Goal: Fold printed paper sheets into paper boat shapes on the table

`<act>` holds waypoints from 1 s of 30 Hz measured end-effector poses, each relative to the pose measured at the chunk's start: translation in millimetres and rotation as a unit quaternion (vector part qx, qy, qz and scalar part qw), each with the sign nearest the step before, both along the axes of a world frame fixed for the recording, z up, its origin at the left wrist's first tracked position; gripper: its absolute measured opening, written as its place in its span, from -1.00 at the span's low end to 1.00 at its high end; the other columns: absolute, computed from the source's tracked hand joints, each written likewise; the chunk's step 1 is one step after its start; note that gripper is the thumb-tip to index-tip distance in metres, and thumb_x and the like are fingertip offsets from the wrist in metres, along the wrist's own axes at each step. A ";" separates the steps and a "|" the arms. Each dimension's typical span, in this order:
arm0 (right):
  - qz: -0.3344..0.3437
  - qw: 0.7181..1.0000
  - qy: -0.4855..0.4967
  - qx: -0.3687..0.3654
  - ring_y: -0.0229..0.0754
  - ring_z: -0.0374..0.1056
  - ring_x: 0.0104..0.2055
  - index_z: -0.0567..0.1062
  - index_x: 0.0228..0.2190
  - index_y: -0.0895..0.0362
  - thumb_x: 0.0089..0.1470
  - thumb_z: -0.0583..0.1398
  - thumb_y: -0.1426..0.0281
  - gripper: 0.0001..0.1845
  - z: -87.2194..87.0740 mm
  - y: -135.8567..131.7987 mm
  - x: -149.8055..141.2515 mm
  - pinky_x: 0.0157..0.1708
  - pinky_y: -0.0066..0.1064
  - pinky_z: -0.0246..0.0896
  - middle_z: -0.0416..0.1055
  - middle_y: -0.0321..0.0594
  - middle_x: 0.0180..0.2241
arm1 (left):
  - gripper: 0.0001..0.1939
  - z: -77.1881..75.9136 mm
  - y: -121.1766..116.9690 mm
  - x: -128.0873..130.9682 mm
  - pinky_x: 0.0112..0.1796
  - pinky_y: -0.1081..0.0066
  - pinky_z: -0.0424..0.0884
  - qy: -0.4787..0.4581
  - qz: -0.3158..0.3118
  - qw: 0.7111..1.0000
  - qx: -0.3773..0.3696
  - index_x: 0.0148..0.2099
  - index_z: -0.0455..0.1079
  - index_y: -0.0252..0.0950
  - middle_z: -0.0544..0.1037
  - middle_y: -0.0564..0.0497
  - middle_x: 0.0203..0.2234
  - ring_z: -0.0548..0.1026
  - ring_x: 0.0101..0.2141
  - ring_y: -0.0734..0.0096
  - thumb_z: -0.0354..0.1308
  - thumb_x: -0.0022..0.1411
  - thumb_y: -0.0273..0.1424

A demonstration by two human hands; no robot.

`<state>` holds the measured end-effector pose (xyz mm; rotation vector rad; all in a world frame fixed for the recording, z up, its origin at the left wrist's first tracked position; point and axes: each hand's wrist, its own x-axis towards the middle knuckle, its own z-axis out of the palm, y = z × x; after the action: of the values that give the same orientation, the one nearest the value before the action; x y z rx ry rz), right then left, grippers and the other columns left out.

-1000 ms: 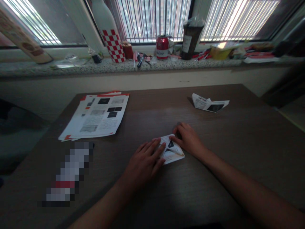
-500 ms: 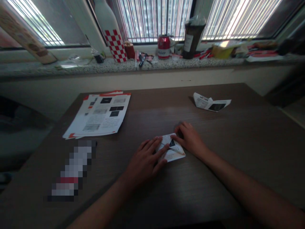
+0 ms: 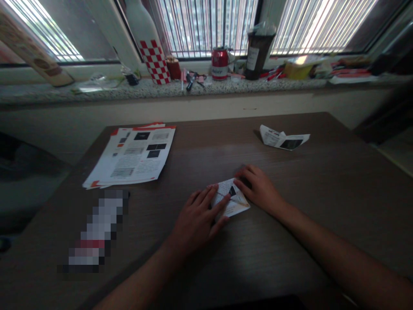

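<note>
A small folded paper [image 3: 238,199], printed with text and a dark patch, lies on the table under my hands. My left hand [image 3: 201,215] rests flat on its left part with the fingers spread, pressing it down and hiding that side. At the paper's upper right edge is my right hand [image 3: 258,185], its fingers curled and the thumb against the paper. The right fingertips are slightly blurred, and they seem to pinch the edge. Farther back to the right stands another folded paper piece [image 3: 284,138], touched by neither hand.
A stack of printed sheets [image 3: 142,153] lies at the table's back left. Nearer me is a pixelated oblong item [image 3: 97,230]. On the windowsill behind the brown table [image 3: 338,193] stand a red can [image 3: 220,64], a dark cup [image 3: 256,56] and a checkered bottle-shaped object [image 3: 153,56].
My right thumb has slid from the paper's face toward its upper right edge. The left hand stays on the paper almost unmoved. The whole view has shifted slightly.
</note>
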<state>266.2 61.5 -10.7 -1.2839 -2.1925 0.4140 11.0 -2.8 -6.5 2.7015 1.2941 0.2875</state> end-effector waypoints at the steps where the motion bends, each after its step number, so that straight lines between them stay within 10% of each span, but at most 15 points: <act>1: 0.017 1.000 -0.007 0.012 0.01 0.43 -0.01 0.54 -0.07 0.12 0.39 0.18 0.27 -0.77 3.9 -4.6 0.8 0.02 -0.09 0.37 0.49 -0.05 -0.09 | -0.43 -0.6 -0.3 0.5 0.25 -0.12 0.26 -0.003 0.002 1.000 0.001 0.50 0.13 0.02 0.17 -0.12 0.46 0.24 0.37 -0.05 0.03 0.54 -0.08; 12: 0.132 0.971 -0.186 0.063 0.09 0.23 0.39 0.28 0.37 0.13 0.42 0.13 0.28 -0.42 6.1 -65.3 14.4 0.32 0.07 0.26 0.31 0.00 0.36 | -0.43 -4.3 -2.5 1.5 0.26 -0.10 0.24 0.002 -0.011 1.000 0.015 0.52 0.09 -0.01 0.25 -0.02 0.43 0.20 0.38 -0.03 0.01 0.56 -0.13; 30: 0.123 0.975 -0.183 0.039 0.02 0.04 0.49 0.07 0.46 0.10 0.40 0.15 0.28 -0.27 -6.2 -75.7 17.9 0.41 0.02 0.13 0.07 -0.09 0.47 | -0.44 1.6 -3.8 4.8 0.23 -0.18 0.26 0.018 -0.013 1.000 0.009 0.50 0.12 0.05 0.25 -0.08 0.42 0.20 0.38 -0.10 0.04 0.55 -0.17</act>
<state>284.1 -14.2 -17.0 -1.1197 -2.6633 0.1913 15.7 -6.5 -4.9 2.7495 1.2708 0.2496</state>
